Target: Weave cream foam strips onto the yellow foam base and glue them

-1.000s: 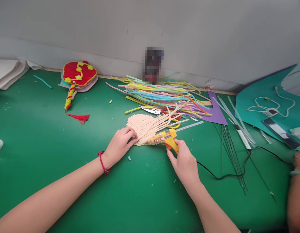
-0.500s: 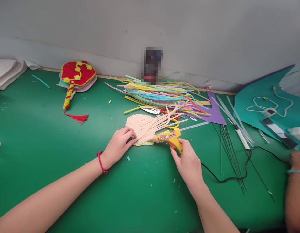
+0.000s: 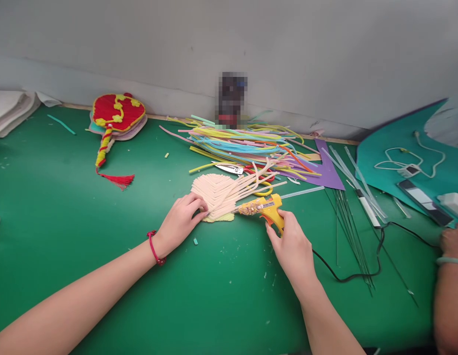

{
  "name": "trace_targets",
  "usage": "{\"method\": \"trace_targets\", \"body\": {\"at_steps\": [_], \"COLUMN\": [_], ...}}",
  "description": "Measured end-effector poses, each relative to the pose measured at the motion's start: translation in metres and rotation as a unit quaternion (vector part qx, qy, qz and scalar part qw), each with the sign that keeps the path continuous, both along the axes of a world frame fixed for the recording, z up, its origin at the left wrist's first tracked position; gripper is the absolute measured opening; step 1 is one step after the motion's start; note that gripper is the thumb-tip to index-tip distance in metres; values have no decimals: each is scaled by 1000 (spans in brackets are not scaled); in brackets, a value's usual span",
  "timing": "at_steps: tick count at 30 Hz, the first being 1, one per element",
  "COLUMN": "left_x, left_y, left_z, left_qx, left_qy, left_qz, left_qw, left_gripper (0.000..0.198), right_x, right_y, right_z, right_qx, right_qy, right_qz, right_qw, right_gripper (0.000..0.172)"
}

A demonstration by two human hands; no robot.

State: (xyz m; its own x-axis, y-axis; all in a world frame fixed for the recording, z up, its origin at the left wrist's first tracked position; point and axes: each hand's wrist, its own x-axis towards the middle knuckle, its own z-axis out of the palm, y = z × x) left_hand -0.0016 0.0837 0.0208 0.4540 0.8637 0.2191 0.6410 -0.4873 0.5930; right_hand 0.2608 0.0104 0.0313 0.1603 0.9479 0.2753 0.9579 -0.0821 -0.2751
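- The glue gun has slid a little to the right since the earlier frames, the right hand going with it, so more of the yellow backing shows; the left hand has stayed at the same spot.
- The right hand's fingers are wrapped around the glue gun's handle; its nozzle points left, at the backing's right end, and whether it touches cannot be told.
- The left hand's thumb and forefinger are close together on the lower left edge of the pad of cream strips; whether they pinch a strip cannot be told.
- The pad lies flat on the green table, between the hands, its loose strip ends fanning up and right.
- A clear glue stick juts from the back of the gun, and a black cord trails right.
- Just behind the pad are scissors, partly covered, and a heap of coloured strips.
- A red fan with a tassel lies farther back, to the left.
- At the right edge is another person's hand.
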Motion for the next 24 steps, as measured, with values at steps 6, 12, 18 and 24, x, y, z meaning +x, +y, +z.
{"method": "trace_targets", "body": {"at_steps": [6,12,18,24], "left_x": [0,0,1,-1], "left_y": [1,1,-1,-2], "left_z": [0,0,1,-1], "left_qx": [-7,-18,-52,-31], "left_qy": [-3,-23,-63,-72], "left_qz": [0,3,7,58], "left_qw": [1000,1000,997,995], "left_gripper": [10,9,8,12], "right_x": [1,3,8,4], "right_y": [0,1,3,1], "right_z": [1,3,12,15], "right_qx": [5,-6,-21,24], "right_qy": [-2,10,26,44], "right_qz": [-9,-29,-94,-107], "right_qw": [1000,999,995,993], "right_gripper": [27,27,29,33]}}
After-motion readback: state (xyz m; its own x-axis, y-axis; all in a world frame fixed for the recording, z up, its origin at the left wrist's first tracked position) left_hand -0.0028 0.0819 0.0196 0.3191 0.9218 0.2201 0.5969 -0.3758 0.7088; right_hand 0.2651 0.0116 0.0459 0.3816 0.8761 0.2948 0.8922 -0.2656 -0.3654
